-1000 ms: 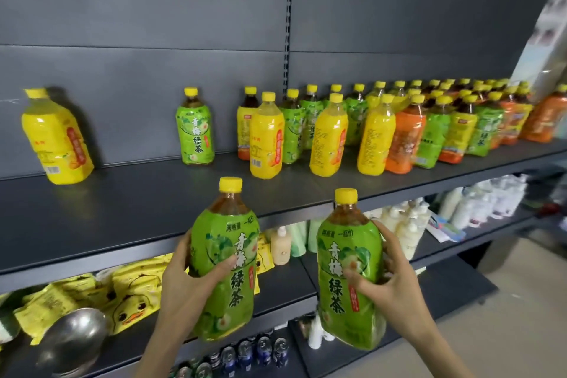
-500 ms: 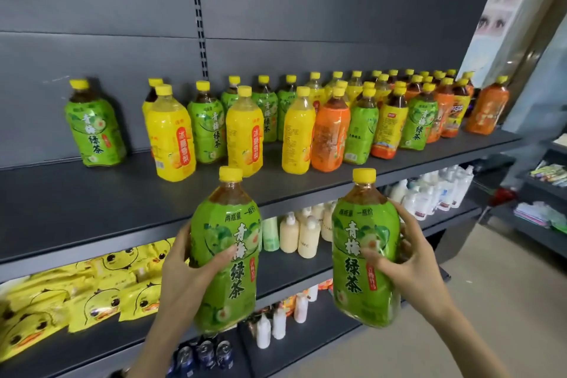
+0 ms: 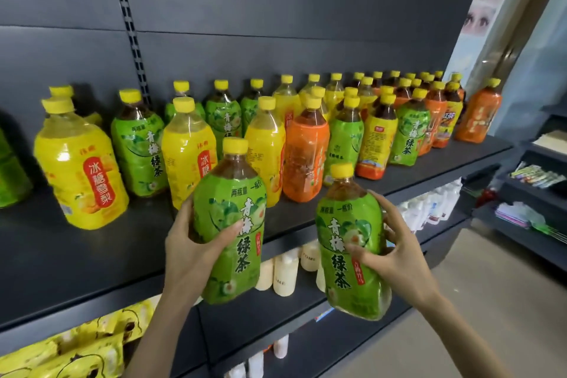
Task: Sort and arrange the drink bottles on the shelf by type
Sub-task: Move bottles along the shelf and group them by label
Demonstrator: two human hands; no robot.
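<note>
You've got one green tea btl in each hand, both off the shelf (image 3: 76, 255) and held in the air in front of its edge. Your left hand (image 3: 196, 242) wraps the left-hand green btl (image 3: 236, 199) at mid-label, thumb across the front, fingers behind. It's upright, low and to the right of the big yellow btl (image 3: 81, 169), which stands near the shelf front. Your right hand (image 3: 395, 255) grips the right-hand green btl (image 3: 346, 224) the same way, thumb on the label, fingers curled round the far side. That one is further right of the big yellow btl, a bit lower, top leaning slightly left.

Step, as I read it: carry phase, w/ two of one type picked and no spot reached yet. The row right of the big yellow btl is mixed, e.g. an orange btl (image 3: 305, 159) between yellows and greens. Left of the big yellow btl one lone green btl (image 3: 9, 169) shows, cut by the frame edge. Bare shelf lies in front of the big yellow btl.

Next move prob. calls for lifting both btls above the shelf edge, then setting them down flat on their bases on the lone green btl's side of the big yellow btl. Both hands are full, so you've no spare one to clear room. Mind you don't knock the big yellow btl on the way.
</note>
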